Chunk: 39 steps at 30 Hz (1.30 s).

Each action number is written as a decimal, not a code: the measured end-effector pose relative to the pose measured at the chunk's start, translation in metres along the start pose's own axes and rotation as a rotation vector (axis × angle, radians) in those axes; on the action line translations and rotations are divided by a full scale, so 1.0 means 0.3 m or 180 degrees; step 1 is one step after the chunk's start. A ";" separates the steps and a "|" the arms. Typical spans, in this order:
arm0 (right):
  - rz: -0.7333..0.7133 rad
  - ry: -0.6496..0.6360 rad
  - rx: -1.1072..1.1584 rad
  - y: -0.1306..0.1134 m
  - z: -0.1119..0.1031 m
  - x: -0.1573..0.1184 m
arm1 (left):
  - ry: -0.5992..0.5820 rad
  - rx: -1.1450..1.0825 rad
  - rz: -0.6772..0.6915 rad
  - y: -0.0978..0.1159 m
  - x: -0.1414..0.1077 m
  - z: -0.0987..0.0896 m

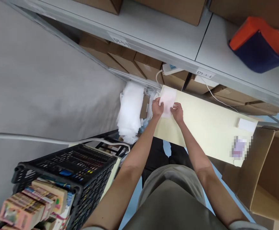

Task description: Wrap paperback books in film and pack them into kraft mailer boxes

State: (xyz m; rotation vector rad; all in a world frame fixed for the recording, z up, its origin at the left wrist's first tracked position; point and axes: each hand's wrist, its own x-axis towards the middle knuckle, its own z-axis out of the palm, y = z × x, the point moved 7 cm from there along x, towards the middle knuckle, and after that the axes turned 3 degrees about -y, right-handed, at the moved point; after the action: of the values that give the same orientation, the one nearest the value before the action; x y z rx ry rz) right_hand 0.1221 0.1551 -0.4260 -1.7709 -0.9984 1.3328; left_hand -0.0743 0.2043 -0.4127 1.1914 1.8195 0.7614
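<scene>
Between the two grips lay a pale pinkish-white sheet (167,101), thin and soft-looking, over the far left end of the pale yellow bench (201,124). The left grip (158,108) was closed on the sheet's left edge, its thumb laid over the face. The right grip (177,112) had curled fingers and met the opposite edge lower down; whether it pinched the sheet or merely touched it, I could not tell. Good handling here probably called for light, even tension: enough to keep the face flat, not so much that it creased or tore. With the right grip placed nearer the body than the left, a pull could have skewed the sheet, so levelling the two would have helped. The bare bench just right of the right grip offered support for smoothing. Just left of the left grip stood a bulky pile of white wrapping (131,108), which a wide sweep might have snagged. A white box (246,125) sat well to the right of both grips, out of the way.
</scene>
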 end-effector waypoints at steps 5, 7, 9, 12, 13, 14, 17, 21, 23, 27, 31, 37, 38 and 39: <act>0.0217 0.0237 -0.0612 0.017 0.013 0.003 | -0.0253 0.0919 -0.0143 -0.013 0.016 0.065; 0.0298 0.0189 -0.0876 0.007 0.014 0.006 | -0.0240 0.1134 -0.0087 0.002 -0.005 0.064; 0.0364 0.0160 -0.1078 -0.019 0.007 0.001 | -0.0249 0.1205 -0.0085 0.023 -0.028 0.055; 0.0284 0.0167 -0.1154 -0.085 -0.019 -0.033 | -0.0216 0.1306 -0.0109 0.076 -0.061 0.028; 0.0211 0.0191 -0.1125 -0.111 -0.032 -0.053 | -0.0179 0.1250 -0.0074 0.101 -0.072 0.015; 0.0120 0.0220 -0.1077 -0.139 -0.047 -0.078 | -0.0135 0.1137 -0.0001 0.131 -0.086 -0.001; -0.0187 0.0287 -0.0865 -0.220 -0.098 -0.174 | -0.0007 0.0779 0.0295 0.224 -0.148 -0.071; -0.0612 0.0250 -0.0528 -0.348 -0.138 -0.302 | 0.0282 0.0229 0.0688 0.327 -0.285 -0.230; -0.0822 0.0134 -0.0374 -0.432 -0.111 -0.351 | 0.0531 -0.0035 0.0846 0.360 -0.375 -0.323; -0.1317 -0.0557 0.0013 -0.620 0.093 -0.466 | 0.1103 -0.0156 0.0961 0.384 -0.581 -0.490; -0.1552 -0.1658 0.0267 -0.731 0.343 -0.680 | 0.1697 -0.0184 0.0978 0.368 -0.799 -0.665; -0.1552 -0.2702 0.0332 -0.735 0.476 -1.004 | 0.2683 -0.0286 0.0702 0.280 -1.130 -0.957; -0.1541 -0.2745 0.0288 -0.727 0.485 -1.041 | 0.2834 -0.0339 0.0668 0.263 -1.173 -0.995; -0.1528 -0.2765 0.0243 -0.720 0.496 -1.075 | 0.2964 -0.0400 0.0649 0.246 -1.210 -1.029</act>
State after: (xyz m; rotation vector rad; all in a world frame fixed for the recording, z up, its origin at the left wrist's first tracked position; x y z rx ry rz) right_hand -0.1150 -0.0186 -0.1319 -0.7597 -1.6597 1.7891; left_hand -0.2302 -0.1207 -0.0925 1.0129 2.3252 1.7280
